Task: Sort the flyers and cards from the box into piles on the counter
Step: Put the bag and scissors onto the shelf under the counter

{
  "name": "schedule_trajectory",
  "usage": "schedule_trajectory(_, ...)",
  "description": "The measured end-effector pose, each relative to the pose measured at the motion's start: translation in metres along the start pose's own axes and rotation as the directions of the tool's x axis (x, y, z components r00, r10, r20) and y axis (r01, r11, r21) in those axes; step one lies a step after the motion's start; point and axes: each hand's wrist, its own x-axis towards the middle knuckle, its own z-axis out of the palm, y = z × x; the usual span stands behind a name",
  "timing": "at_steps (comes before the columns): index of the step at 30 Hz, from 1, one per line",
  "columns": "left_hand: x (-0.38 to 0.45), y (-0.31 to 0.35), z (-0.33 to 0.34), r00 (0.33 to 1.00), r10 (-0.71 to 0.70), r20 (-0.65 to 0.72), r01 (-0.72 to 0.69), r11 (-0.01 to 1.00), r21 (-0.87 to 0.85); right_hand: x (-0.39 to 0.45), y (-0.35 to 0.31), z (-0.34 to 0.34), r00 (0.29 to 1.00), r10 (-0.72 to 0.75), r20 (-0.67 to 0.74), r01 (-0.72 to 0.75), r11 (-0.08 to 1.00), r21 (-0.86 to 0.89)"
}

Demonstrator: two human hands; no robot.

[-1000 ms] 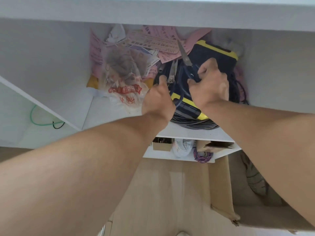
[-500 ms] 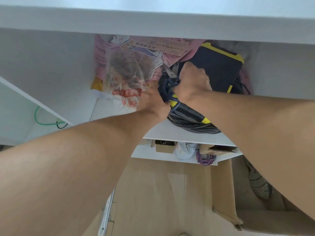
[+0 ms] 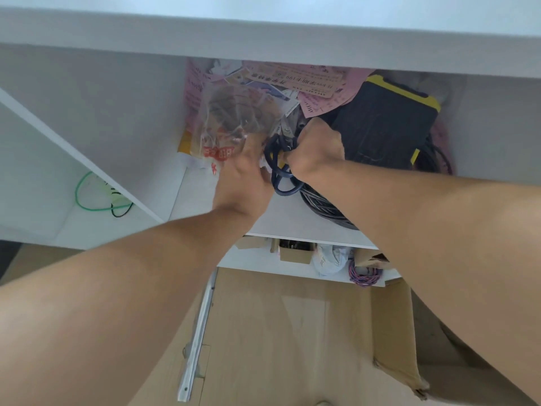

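A clear crinkled plastic bag with red print [image 3: 234, 124] lies before the pink paper flyers and cards [image 3: 295, 80] at the shelf's back. The left hand [image 3: 244, 177] reaches beneath it, grip hidden. The right hand [image 3: 317, 148] clutches dark-blue-handled scissors [image 3: 279, 168] beside a black yellow-trimmed case [image 3: 383, 124].

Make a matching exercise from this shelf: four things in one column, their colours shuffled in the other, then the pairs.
Things:
1. flyers
2. case
3. wire loop
4. scissor handles

Colours:
A. green
B. dark blue
C. pink
D. black with yellow trim

Pairs: 1-C, 2-D, 3-A, 4-B
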Motion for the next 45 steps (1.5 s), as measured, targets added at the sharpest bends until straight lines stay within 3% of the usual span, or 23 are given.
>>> schedule_trajectory(3, 0.002, -0.015, -0.006, 0.988, 0.134, -0.076, -0.107, 0.951, 0.291, -0.005, 0.002, 0.007, 1.0, 0.0, 0.025, 0.0, 1.0, -0.009)
schedule_trajectory(5, 0.007, -0.022, -0.013, 0.991, 0.072, 0.115, -0.114, 0.903, 0.413, -0.01, 0.003, 0.011, 0.997, 0.01, 0.071, -0.009, 1.0, -0.013)
schedule_trajectory(7, 0.009, -0.03, -0.016, 0.938, -0.018, 0.346, -0.172, 0.842, 0.511, -0.016, 0.006, 0.013, 0.997, -0.006, 0.078, 0.005, 1.0, 0.0)
schedule_trajectory(9, 0.009, -0.037, -0.017, 0.888, -0.07, 0.455, -0.229, 0.79, 0.569, -0.025, 0.01, 0.015, 0.997, -0.069, 0.039, 0.07, 0.997, -0.017)
schedule_trajectory(12, 0.009, -0.045, -0.015, 0.864, -0.154, 0.48, -0.251, 0.694, 0.674, -0.04, 0.021, 0.026, 0.952, -0.305, -0.002, 0.29, 0.91, -0.297)
schedule_trajectory(14, 0.013, -0.047, -0.016, 0.856, -0.232, 0.462, -0.217, 0.651, 0.728, -0.047, 0.029, 0.037, 0.915, -0.402, 0.042, 0.383, 0.829, -0.407)
schedule_trajectory(20, 0.017, -0.052, -0.02, 0.83, -0.248, 0.499, -0.221, 0.675, 0.704, -0.047, 0.047, 0.051, 0.884, -0.419, 0.207, 0.461, 0.706, -0.537)
schedule_trajectory(25, -0.002, -0.049, -0.021, 0.838, -0.207, 0.506, -0.241, 0.69, 0.682, -0.048, 0.037, 0.055, 0.93, -0.299, 0.212, 0.363, 0.826, -0.43)
schedule_trajectory(31, -0.033, -0.032, -0.056, 0.818, -0.142, 0.558, -0.246, 0.79, 0.561, -0.072, 0.034, 0.02, 0.921, -0.287, 0.263, 0.378, 0.823, -0.424)
schedule_trajectory(38, -0.107, 0.04, -0.15, 0.753, -0.242, 0.612, -0.056, 0.903, 0.426, -0.174, 0.006, -0.049, 0.95, -0.123, 0.288, 0.213, 0.928, -0.305)
schedule_trajectory(43, -0.146, 0.094, -0.219, 0.823, -0.219, 0.525, 0.052, 0.948, 0.314, -0.263, -0.024, -0.102, 0.955, -0.118, 0.271, 0.187, 0.951, -0.245)
schedule_trajectory(45, -0.152, 0.111, -0.24, 0.836, -0.192, 0.515, 0.029, 0.951, 0.307, -0.287, -0.037, -0.122, 0.961, -0.129, 0.246, 0.186, 0.957, -0.223)
